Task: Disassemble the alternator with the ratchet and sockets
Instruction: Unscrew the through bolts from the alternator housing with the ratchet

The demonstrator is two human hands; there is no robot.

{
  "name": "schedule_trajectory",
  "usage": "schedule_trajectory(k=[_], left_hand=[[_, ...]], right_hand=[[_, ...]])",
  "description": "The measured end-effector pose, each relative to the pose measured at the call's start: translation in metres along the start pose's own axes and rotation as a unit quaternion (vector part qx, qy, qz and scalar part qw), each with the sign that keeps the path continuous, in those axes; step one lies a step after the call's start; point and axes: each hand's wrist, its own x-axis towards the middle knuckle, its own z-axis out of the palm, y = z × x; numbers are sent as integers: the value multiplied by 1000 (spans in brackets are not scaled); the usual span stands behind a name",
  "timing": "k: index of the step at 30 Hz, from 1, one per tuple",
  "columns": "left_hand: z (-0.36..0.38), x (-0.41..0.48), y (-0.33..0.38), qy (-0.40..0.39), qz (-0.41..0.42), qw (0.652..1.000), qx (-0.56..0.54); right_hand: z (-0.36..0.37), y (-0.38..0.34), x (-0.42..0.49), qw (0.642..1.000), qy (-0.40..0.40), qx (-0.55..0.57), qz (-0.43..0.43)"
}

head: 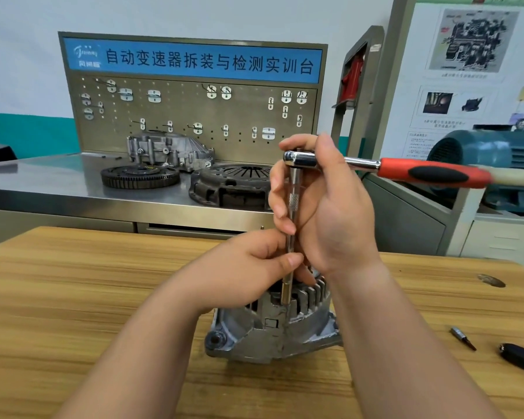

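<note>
The right grip [330, 213] is curled around the head of the red-handled ratchet [406, 170] and the top of its upright extension bar [294, 189]. Just below, the left grip [248, 273] pinches the bar between thumb and fingers. The bar's lower end meets the alternator [270, 334], which sits on the wooden counter [73, 297] beneath both hands. Well to the right lie a small bit [463, 338] and a black object [521, 358].
</note>
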Motion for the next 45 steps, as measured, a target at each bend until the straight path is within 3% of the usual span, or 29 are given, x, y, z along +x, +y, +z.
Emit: schedule_trajectory(k=[10, 16, 21, 24, 27, 29, 31, 33, 36, 39, 42, 45], left_hand=[[3, 2, 1, -7, -10, 1000, 17], [1, 0, -4, -14, 1, 999, 33], [-2, -2, -5, 1, 5, 998, 55], [0, 1, -6, 13, 5, 997, 75], [2, 4, -7, 24, 5, 996, 83], [3, 5, -8, 24, 11, 997, 78], [2, 6, -10, 21, 16, 997, 70], [-1, 5, -10, 13, 16, 998, 59], [-2, 2, -7, -5, 27, 1000, 13], [-3, 1, -7, -2, 26, 1000, 11], [-3, 3, -9, 5, 34, 999, 29], [-1, 4, -10, 18, 41, 999, 29]], right_hand=[[-2, -1, 9, 1000, 9, -9, 1], [3, -4, 14, 988, -46, 102, 103], [1, 0, 13, 985, -45, 113, 118], [-2, 0, 7, 994, -27, 58, 86], [-3, 2, -2, 995, 30, -84, -46], [-3, 5, -7, 956, 72, -240, -155], [0, 8, -10, 929, 69, -314, -186], [2, 8, -12, 951, 47, -265, -153], [2, 3, -12, 996, 19, -83, -42], [0, 1, -12, 999, 26, 19, 40], [1, 3, -12, 996, 46, -73, -35], [-1, 1, -13, 960, 42, -217, -170]])
